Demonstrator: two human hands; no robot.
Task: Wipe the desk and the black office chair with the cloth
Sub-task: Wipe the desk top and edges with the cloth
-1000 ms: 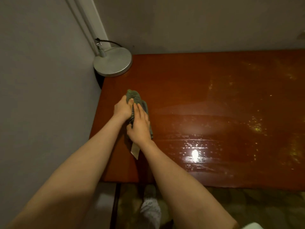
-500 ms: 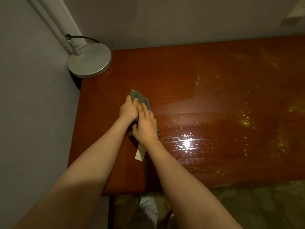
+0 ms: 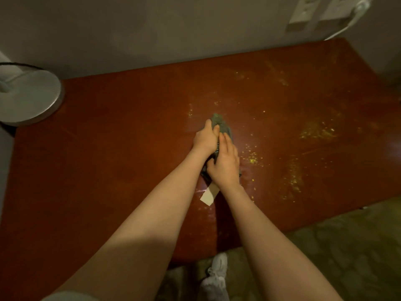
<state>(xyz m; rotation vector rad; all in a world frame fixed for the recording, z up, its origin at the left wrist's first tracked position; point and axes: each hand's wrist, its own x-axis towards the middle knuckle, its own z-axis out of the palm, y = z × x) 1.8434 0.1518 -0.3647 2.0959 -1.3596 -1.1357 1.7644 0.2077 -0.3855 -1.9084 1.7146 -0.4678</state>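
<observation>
Head view, looking down: the cloth point(image 3: 219, 123), a grey-green bunched rag, lies on the desk point(image 3: 130, 148) at about the middle of its top, and both hands cover most of it. Only its far tip and a strip along its right edge show past the fingers. A pale tag point(image 3: 207, 195) sticks out from under the cloth's near end and lies flat on the wood beside the right wrist.

The left hand point(image 3: 205, 140) sits on the far part of the cloth with its fingers curled down and closed round the fabric, knuckles up. The right hand point(image 3: 225, 164) lies just behind it, palm down, with its fingers laid straight and close together over the cloth, pressing it to the desk; their tips touch the left hand. Whether the right thumb grips the fabric underneath cannot be told. Both bare forearms reach in from the bottom edge.

The desk top is glossy reddish-brown. Yellow specks point(image 3: 252, 158) lie scattered just right of the hands, with a denser patch point(image 3: 316, 131) further right.

At the desk's far left corner stands a round silver lamp base point(image 3: 28, 96). On the wall point(image 3: 173, 29) at upper right are pale socket plates point(image 3: 303, 11) and a white cable point(image 3: 347, 25). Below the near edge, a white shoe point(image 3: 214, 276) stands on mottled carpet point(image 3: 336, 246).
</observation>
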